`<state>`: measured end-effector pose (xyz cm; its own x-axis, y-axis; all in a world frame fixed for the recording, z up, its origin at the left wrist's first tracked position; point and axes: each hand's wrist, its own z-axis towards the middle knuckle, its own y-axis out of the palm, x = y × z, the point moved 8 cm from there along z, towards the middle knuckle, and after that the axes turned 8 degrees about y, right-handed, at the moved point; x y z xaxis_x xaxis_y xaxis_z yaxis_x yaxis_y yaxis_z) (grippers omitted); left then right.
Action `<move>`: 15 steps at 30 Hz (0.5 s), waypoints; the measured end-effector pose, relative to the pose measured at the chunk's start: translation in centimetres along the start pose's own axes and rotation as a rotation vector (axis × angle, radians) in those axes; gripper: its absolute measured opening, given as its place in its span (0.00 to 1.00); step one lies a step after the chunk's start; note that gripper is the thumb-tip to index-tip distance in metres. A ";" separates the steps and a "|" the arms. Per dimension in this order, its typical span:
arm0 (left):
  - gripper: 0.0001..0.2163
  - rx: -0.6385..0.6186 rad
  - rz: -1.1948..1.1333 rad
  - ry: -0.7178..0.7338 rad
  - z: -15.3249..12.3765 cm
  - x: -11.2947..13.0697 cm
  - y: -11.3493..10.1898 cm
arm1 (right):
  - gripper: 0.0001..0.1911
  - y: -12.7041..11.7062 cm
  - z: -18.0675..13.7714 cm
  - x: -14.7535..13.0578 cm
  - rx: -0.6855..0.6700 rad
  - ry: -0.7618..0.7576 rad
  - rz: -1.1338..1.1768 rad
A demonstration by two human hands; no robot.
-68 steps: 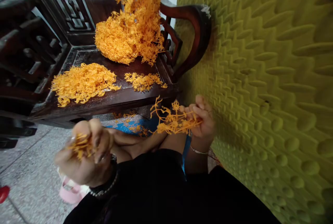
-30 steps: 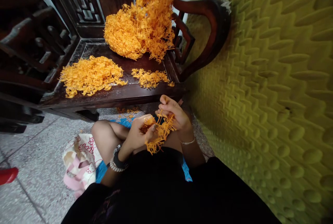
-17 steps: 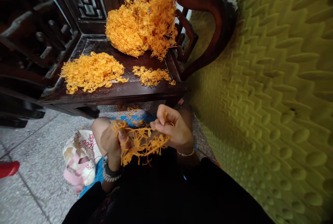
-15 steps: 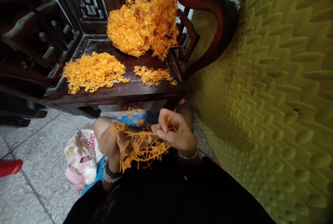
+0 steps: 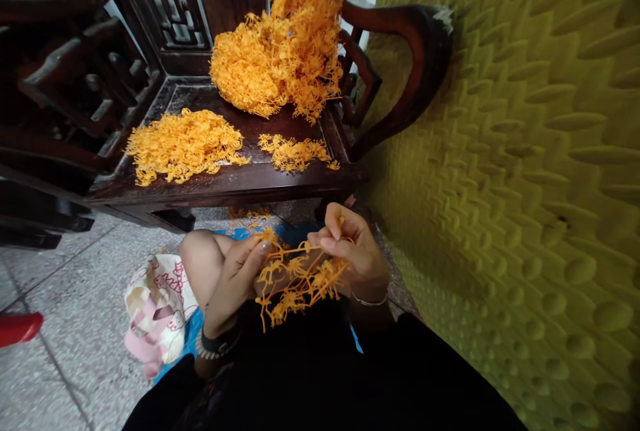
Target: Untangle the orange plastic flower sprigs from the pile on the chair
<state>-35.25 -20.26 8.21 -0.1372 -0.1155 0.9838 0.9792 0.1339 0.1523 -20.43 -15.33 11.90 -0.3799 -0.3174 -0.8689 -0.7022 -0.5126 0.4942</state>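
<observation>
Between my two hands hangs a tangled strand of orange plastic flower pieces (image 5: 295,274), thin stems with small spidery heads. My left hand (image 5: 239,277) pinches its left end between thumb and fingers. At the other end my right hand (image 5: 357,247) is closed on the strand, fingers curled and a bit of orange poking out. Ahead, on the seat of a dark wooden chair (image 5: 225,187), lie a flat pile of the same orange pieces (image 5: 185,147), a smaller pile (image 5: 295,153) and a large heaped mass (image 5: 280,51) at the back.
A yellow-green embossed panel (image 5: 525,151) stands along the right side. On the speckled tile floor (image 5: 90,311) lie a white and pink bag (image 5: 157,311), a blue sheet (image 5: 193,337) and orange scraps (image 5: 250,214) under the chair. A red object (image 5: 20,329) shows at the left edge.
Both hands have shifted right, the left one more, and the strand moved with them. My left hand has turned, its thumb and fingers now stretched towards the strand's end.
</observation>
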 end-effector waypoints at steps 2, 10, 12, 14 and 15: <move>0.16 0.005 0.000 -0.013 -0.2 0.2 0.1 | 0.15 -0.4 -0.2 0.0 0.027 0.001 0.008; 0.17 -0.022 0.038 0.020 -0.8 1.4 0.5 | 0.17 -0.9 -0.4 -2.1 0.148 -0.140 0.068; 0.17 -0.026 0.078 0.051 -0.8 1.9 0.7 | 0.16 -0.6 -0.5 -2.6 0.161 -0.179 0.059; 0.18 -0.049 0.133 0.089 -1.1 2.5 1.0 | 0.16 -0.4 -0.9 -2.9 0.176 -0.226 0.037; 0.18 -0.076 0.153 0.101 -1.4 2.7 1.1 | 0.17 -0.3 -1.2 -3.1 0.183 -0.246 0.020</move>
<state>-34.36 -21.77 10.88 0.0256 -0.1977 0.9799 0.9965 0.0835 -0.0092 -18.29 -15.17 14.42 -0.5134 -0.1118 -0.8508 -0.7815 -0.3485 0.5174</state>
